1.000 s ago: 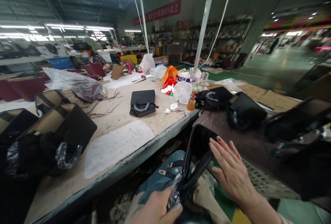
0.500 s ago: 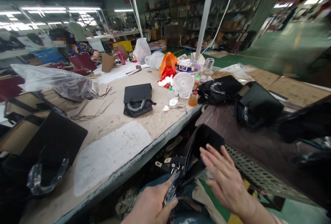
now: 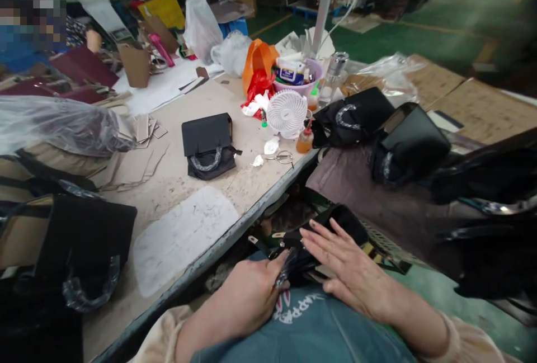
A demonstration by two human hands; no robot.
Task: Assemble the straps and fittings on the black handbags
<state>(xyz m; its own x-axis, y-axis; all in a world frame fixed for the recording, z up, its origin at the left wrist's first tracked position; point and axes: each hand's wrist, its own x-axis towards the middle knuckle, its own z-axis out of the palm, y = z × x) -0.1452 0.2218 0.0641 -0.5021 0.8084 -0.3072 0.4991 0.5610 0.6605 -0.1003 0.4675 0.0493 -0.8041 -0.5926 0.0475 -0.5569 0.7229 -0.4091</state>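
Observation:
A black handbag lies low by my lap, at the edge of the worktable. My left hand is closed around its plastic-wrapped handle. Straps with metal fittings poke out beside that hand. Across the bag's near side rests my right hand, palm down with fingers stretched out; its thumb points toward my apron. The part of the bag beneath this hand is hidden. On the table ahead lies another black handbag with a wrapped handle.
Further black bags stand at left and right. A white fan, a glue bottle and scissors sit near the table edge. Cardboard pieces lie at left. A co-worker's hand shows far left.
The view has tipped downward, showing more of my apron. The bag's opening has tilted flatter, and my right hand has moved left, closer to my left hand, which keeps the handle.

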